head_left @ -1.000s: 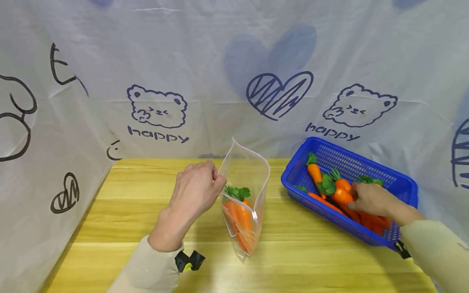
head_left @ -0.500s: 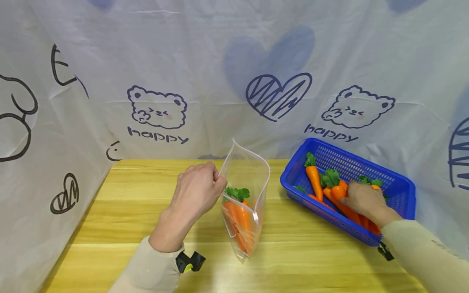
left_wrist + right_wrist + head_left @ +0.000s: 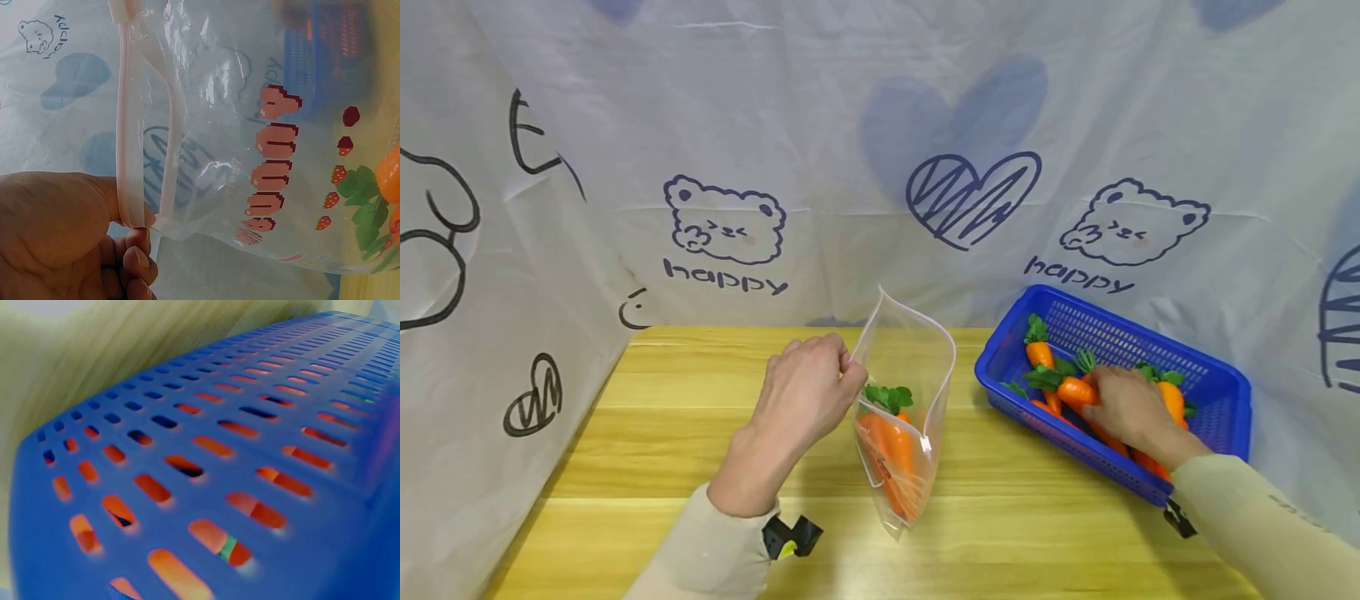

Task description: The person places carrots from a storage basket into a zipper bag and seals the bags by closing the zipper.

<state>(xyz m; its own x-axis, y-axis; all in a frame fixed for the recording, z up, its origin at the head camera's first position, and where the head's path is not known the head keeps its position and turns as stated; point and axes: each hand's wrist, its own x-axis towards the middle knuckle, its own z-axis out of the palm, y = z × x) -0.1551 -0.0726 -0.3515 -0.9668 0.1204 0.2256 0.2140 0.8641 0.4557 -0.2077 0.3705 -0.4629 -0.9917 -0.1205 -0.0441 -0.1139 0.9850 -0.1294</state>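
Observation:
A clear zip bag [image 3: 895,342] with a pale pink zip edge and slider stands open at the top in the head view, with orange carrots [image 3: 891,454] and green leaves inside. My left hand [image 3: 808,383] pinches the left side of its rim between thumb and fingers; the left wrist view shows this grip and pink printed letters on the bag. My right hand [image 3: 1127,408] reaches into a blue basket [image 3: 1000,392], its thumb and fingers around a leafy-topped carrot [image 3: 1077,393]. Its fingertips are partly hidden. The right wrist view shows only the basket's slotted side [image 3: 206,475].
Several more carrots lie in the basket around my right hand, one upright-looking carrot [image 3: 1040,354] near its left end. A yellow wood-grain table [image 3: 685,467] lies beneath. A white printed cloth [image 3: 850,167] hangs behind and at the sides.
My right hand has moved left within the basket, and the leafy carrot has shifted left along with it. The left hand and bag have stayed nearly still.

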